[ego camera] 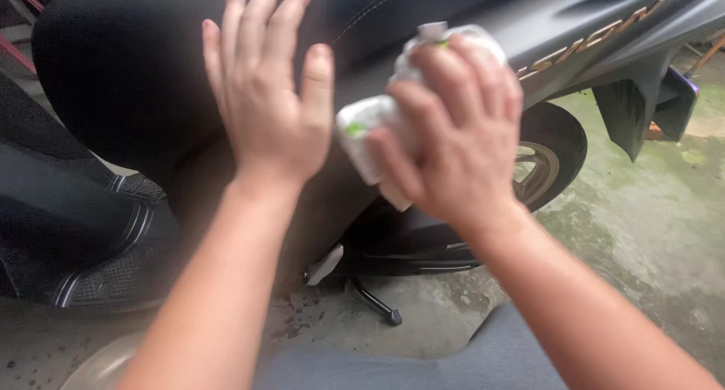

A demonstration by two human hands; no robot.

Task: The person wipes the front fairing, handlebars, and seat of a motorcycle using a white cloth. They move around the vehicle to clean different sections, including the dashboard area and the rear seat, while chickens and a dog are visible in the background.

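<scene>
Our right hand (453,133) grips a white cloth (377,126), pressed to the scooter (574,20) side panel. At nine o'clock our left hand (264,95) lies open, flat by the black seat (113,73). At four o'clock, the rear wheel (551,156) stands on stained concrete (649,231).

Two hands (264,110), one cloth (377,126), one scooter (121,80)

Cloth (377,126) in my right hand (453,141), centre frame: white with green marks. Scooter seat (113,80), upper left: black. Side panel (589,20), upper right: dark grey, gold lettering. Footboard mat (113,277), lower left: black, pale stripes. Concrete floor (649,216), right: grey, greenish stains.
</scene>
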